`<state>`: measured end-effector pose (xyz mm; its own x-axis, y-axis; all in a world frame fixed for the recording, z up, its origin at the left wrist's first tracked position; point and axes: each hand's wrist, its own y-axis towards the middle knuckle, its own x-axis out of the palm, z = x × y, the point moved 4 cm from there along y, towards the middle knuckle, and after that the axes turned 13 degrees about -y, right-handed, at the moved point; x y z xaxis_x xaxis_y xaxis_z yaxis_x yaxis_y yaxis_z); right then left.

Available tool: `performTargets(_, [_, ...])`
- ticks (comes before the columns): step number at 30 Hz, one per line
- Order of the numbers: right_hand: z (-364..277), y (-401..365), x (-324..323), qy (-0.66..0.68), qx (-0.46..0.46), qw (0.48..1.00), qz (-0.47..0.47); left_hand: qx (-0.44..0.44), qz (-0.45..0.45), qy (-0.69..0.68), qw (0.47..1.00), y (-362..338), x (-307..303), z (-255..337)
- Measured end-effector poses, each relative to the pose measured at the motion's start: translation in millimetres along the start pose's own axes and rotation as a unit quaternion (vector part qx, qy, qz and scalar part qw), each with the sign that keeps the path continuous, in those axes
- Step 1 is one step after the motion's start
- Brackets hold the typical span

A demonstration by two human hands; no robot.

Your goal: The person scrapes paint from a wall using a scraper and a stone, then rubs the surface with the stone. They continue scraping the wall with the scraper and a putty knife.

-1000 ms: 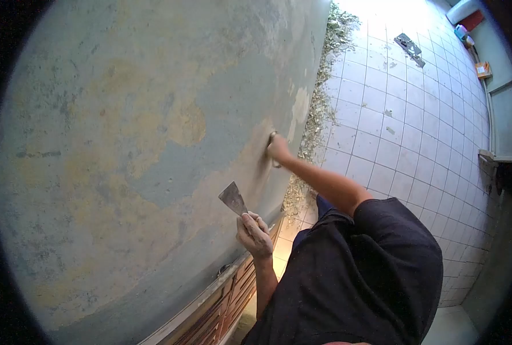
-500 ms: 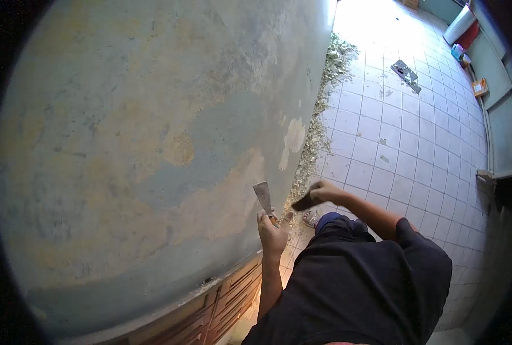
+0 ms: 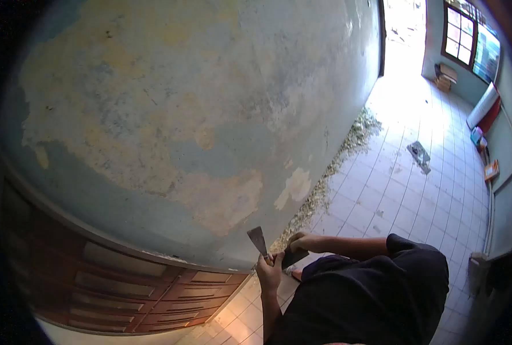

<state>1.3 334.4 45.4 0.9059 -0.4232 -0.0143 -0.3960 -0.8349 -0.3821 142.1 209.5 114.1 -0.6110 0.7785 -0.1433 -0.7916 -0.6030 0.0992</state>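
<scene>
My left hand (image 3: 270, 276) is closed around the handle of a scraper (image 3: 257, 238), its flared metal blade pointing up and towards the wall. Just to its right, my right hand (image 3: 302, 242) grips a dark flat block (image 3: 294, 259) whose exact kind I cannot make out. The block is close beside the scraper's handle and my left fingers; whether they touch is hard to tell. Ahead and left stands a wall (image 3: 221, 198) with peeled, patchy pale green paint and bare plaster areas.
Paint flakes (image 3: 356, 138) lie along the wall's foot on white floor tiles. A dark flat object (image 3: 420, 156) is on the floor ahead. Brown wooden slatted panels (image 3: 118, 284) sit at lower left. Along the right wall are a white roll (image 3: 483, 106) and an orange box (image 3: 491, 171).
My view has tilted up, bringing the doorway and window into sight. My right hand and the dark block have come down closer to my left hand. The scraper remains held.
</scene>
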Motion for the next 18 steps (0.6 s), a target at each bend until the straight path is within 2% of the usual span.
performTargets(2, [-1.3,-12.2,3.3,-0.038,-0.017,0.998,-0.036,-0.024,0.006,0.018,1.000,-18.1,3.1,-9.7])
performTargets(5, [2.0,-24.2,21.0,-0.080,-0.041,0.995,-0.051,-0.057,0.020,0.036,0.997,-41.8,7.5,9.2])
performTargets(7, [-5.2,-30.1,24.3,-0.091,-0.047,0.993,-0.061,-0.050,0.043,0.041,0.997,-53.8,10.2,-3.8])
performTargets(9, [-13.9,-39.8,31.5,-0.106,-0.067,0.988,-0.090,0.020,0.089,0.051,0.995,-62.8,11.8,-0.2])
performTargets(11, [-22.5,-51.4,30.6,-0.146,-0.046,0.983,-0.105,0.013,0.093,0.058,0.994,-67.5,17.1,0.3])
performTargets(14, [-20.2,-58.7,17.1,-0.174,-0.052,0.977,-0.115,0.014,0.088,0.064,0.994,-64.6,39.9,-0.9])
performTargets(18, [-0.5,-74.7,-36.3,-0.121,-0.033,0.990,-0.062,0.024,0.048,0.076,0.996,-50.0,91.3,17.5])
